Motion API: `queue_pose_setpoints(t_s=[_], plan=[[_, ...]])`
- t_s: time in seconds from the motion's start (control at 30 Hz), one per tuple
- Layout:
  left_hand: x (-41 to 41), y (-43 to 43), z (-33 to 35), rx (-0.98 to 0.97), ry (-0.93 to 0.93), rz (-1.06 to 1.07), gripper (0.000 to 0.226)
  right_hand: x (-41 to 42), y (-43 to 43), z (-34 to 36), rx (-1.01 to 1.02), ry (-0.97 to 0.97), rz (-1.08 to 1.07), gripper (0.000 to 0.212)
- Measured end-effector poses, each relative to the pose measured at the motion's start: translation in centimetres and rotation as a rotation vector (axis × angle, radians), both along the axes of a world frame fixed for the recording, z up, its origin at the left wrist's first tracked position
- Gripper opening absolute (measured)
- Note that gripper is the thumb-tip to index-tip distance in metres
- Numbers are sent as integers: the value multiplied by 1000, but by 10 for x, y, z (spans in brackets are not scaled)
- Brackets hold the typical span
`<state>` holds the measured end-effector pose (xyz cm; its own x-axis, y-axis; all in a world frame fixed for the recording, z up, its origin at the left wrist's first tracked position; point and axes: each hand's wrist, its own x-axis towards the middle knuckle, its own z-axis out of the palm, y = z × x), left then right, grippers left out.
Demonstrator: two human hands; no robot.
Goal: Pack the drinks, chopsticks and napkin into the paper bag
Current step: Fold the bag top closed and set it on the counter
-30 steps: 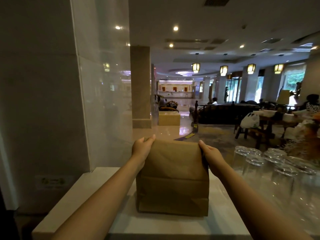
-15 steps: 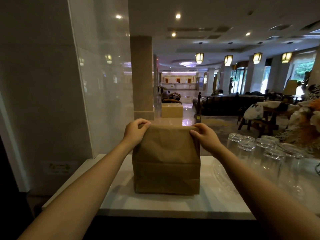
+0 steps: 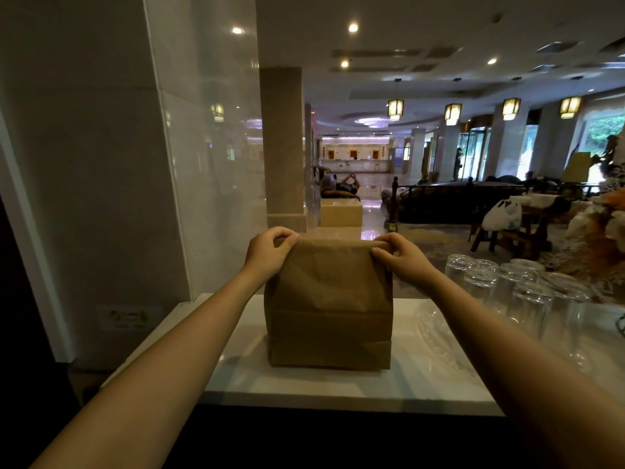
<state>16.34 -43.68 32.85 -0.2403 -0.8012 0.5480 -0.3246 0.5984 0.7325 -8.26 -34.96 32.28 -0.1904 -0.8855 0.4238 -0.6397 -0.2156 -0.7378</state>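
A brown paper bag (image 3: 328, 309) stands upright on the white counter (image 3: 236, 374), its top folded over toward me. My left hand (image 3: 269, 253) pinches the folded top at its left corner. My right hand (image 3: 402, 260) grips the fold at the right corner. The bag's mouth is closed, so whatever is inside is hidden. No drinks, chopsticks or napkin show outside the bag.
Several upturned clear glasses (image 3: 527, 292) stand on the counter to the right of the bag, with a clear glass plate (image 3: 436, 336) beside it. A glossy wall panel (image 3: 203, 164) rises at the left. A lobby with tables lies beyond.
Both hands went from holding the bag's upright top edges to curling over it, and the top is folded down and lower now. The camera view dropped slightly.
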Motion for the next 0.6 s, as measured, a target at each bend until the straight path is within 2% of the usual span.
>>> queue_pose_setpoints(t_s=[0.3,0.43,0.6], plan=[[-3,14,-3,-76,7,36,16,6,3,-1,-1,53,47,46],[-4,18,-1,-131,26,92,22,6,3,-2,-12,73,-5,59],[-6,19,14,-309,-140,269,33,5,12,19,-29,176,-92,72]])
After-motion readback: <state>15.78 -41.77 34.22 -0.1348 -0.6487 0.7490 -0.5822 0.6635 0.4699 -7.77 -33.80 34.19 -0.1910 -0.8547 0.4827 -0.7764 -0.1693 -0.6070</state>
